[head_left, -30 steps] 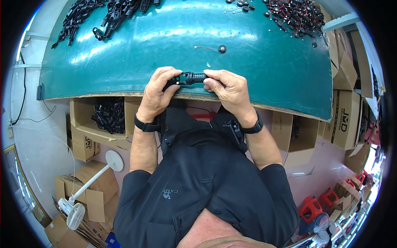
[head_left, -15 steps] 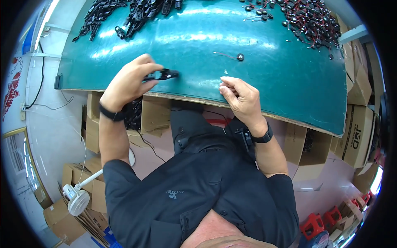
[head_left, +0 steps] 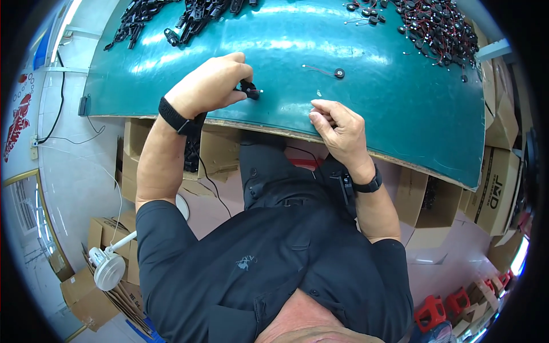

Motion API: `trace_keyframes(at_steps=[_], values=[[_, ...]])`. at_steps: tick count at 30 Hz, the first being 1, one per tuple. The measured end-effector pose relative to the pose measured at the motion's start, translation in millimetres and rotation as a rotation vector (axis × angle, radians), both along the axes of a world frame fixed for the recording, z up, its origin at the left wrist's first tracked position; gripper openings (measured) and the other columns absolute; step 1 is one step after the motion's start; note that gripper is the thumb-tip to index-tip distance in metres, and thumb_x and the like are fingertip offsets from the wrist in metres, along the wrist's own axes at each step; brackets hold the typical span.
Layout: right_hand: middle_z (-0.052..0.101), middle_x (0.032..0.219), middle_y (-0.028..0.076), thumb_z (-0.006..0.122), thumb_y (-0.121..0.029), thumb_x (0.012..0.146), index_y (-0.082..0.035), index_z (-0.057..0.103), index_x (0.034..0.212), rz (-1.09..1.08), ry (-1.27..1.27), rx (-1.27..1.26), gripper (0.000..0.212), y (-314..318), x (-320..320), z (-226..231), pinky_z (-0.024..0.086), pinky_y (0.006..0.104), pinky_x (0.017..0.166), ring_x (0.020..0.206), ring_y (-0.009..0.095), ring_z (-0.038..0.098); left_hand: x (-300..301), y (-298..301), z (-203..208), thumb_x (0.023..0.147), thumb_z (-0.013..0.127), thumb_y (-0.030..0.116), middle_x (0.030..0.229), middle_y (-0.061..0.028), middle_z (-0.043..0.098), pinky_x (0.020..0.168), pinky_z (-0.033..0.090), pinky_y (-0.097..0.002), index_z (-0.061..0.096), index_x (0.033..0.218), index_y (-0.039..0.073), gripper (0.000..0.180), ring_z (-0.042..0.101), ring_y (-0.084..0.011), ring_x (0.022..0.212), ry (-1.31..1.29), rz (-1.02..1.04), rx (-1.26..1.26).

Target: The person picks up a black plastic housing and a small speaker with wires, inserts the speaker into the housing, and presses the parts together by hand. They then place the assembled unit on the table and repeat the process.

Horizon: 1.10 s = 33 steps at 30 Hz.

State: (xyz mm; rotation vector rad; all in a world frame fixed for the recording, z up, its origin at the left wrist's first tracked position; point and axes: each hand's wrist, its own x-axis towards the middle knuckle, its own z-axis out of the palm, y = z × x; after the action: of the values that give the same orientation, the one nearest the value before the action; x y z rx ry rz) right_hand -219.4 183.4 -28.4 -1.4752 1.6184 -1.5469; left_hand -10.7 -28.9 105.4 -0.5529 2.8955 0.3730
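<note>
My left hand [head_left: 214, 83], with a black band at its wrist, grips a black plastic part [head_left: 250, 90] above the green tabletop. A small white connector with a bit of red wire shows at the part's right end; my fingers cover the rest of it. My right hand [head_left: 343, 128] is over the table's near edge, its fingers curled in and thumb drawn close to the forefinger. Whatever lies between those fingertips, if anything, is hidden. Just beyond it rests a small round black wired piece [head_left: 339, 73], its thin lead ending in a white connector.
Black plastic parts [head_left: 197, 23] are heaped at the far left of the green table [head_left: 274, 63]. A pile of round wired pieces [head_left: 437, 31] covers the far right corner. Cardboard boxes [head_left: 214, 151] stand under the near edge. A white fan [head_left: 108, 271] is at lower left.
My left hand has moved right and slightly away from me, turning the black part so its end with the white connector shows. My right hand has barely moved.
</note>
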Motion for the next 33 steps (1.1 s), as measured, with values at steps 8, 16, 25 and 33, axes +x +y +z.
trace_keyframes(at_steps=[8, 16, 25, 33], values=[[0.079, 0.096, 0.010, 0.080, -0.006, 0.097, 0.000, 0.076, 0.116, 0.007, 0.052, -0.048, 0.021, 1.5, 0.6, 0.2, 0.061, 0.0271, 0.071, 0.082, 0.014, 0.076, 142.0, -5.3, -40.2, 0.079, 0.088, 0.007, 0.102, -0.0117, 0.071, 0.088, 0.056, -0.0392, 0.076, 0.114, 0.004, 0.037, 0.068, -0.0274, 0.095, 0.419, 0.397, 0.155], [0.077, 0.093, 0.009, 0.079, -0.006, 0.096, -0.001, 0.077, 0.116, 0.049, -0.028, 0.019, 0.021, -0.7, -0.1, 4.3, 0.058, 0.0253, 0.069, 0.079, 0.012, 0.073, 299.8, 3.8, -73.7, 0.090, 0.083, 0.015, 0.131, -0.0094, 0.072, 0.102, 0.053, -0.0387, 0.067, 0.140, 0.003, 0.054, 0.067, -0.0217, 0.121, 0.560, 0.879, 0.031], [0.073, 0.093, 0.006, 0.080, -0.007, 0.093, -0.003, 0.077, 0.117, -0.259, 0.247, 0.117, 0.025, -12.8, -46.2, 19.3, 0.056, 0.0286, 0.068, 0.075, 0.012, 0.069, 143.3, -224.2, -107.8, 0.093, 0.080, 0.031, 0.137, -0.0249, 0.068, 0.106, 0.055, -0.0445, 0.067, 0.141, 0.007, 0.055, 0.067, -0.0376, 0.123, 0.414, 0.785, -0.201], [0.069, 0.107, 0.008, 0.079, -0.013, 0.090, -0.011, 0.076, 0.120, -0.293, 0.599, 0.175, 0.030, -47.7, -67.4, 12.2, 0.058, 0.0402, 0.079, 0.092, 0.030, 0.072, 148.2, -261.8, -130.3, 0.095, 0.076, 0.025, 0.123, -0.0235, 0.075, 0.101, 0.054, -0.0483, 0.078, 0.118, 0.007, 0.029, 0.069, -0.0408, 0.118, 0.404, 0.911, -0.182]])
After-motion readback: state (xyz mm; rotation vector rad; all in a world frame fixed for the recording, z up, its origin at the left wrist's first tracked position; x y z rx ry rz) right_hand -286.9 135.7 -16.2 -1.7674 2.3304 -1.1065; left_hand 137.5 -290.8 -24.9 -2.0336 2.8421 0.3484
